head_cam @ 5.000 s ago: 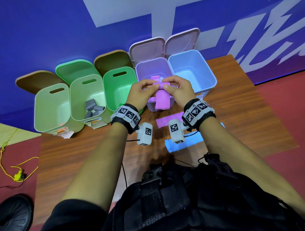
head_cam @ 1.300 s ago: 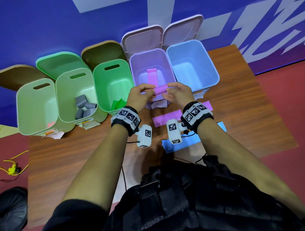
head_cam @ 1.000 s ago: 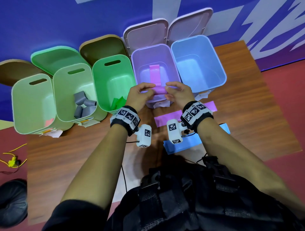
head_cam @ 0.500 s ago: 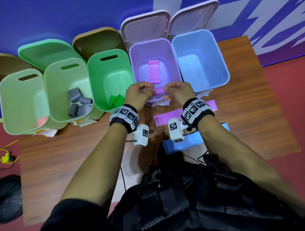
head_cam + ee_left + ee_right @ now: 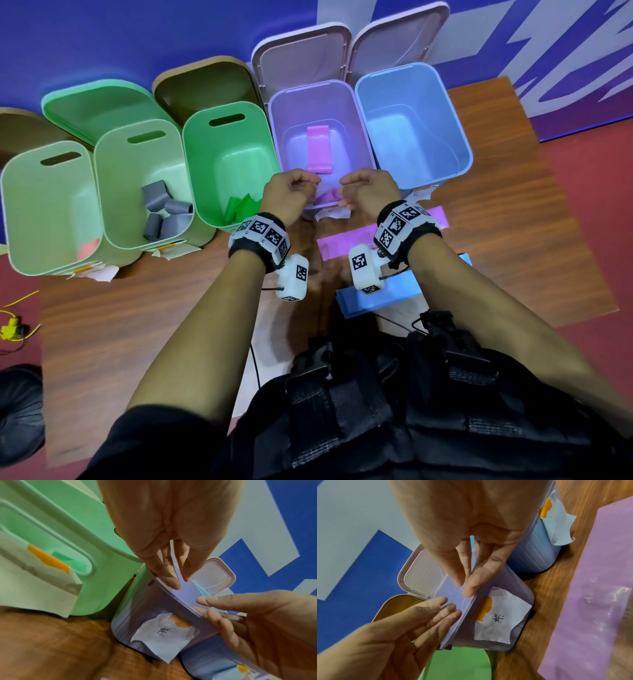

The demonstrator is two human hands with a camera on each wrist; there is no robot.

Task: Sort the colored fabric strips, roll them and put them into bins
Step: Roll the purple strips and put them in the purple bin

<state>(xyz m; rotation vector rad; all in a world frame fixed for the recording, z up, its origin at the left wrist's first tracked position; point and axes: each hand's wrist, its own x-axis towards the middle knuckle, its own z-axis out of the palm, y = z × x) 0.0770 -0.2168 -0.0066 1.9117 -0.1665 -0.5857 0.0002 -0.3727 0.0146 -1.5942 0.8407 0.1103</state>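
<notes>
Left hand (image 5: 291,195) and right hand (image 5: 368,192): fingers loosened, empty, over purple bin (image 5: 361,137) front rim. Purple roll (image 5: 327,197) dropped inside; withdrawing straight up seemed best.

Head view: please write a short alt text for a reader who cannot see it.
Both hands, left hand and right hand, hover with loose fingers over the near rim of the purple bin, where a purple roll drops in. A flat purple strip lies inside; another purple strip and a blue strip wait on the table.

even indoor light, soft shadows, wide-angle edge warping, wrist views slightly blurred.
</notes>
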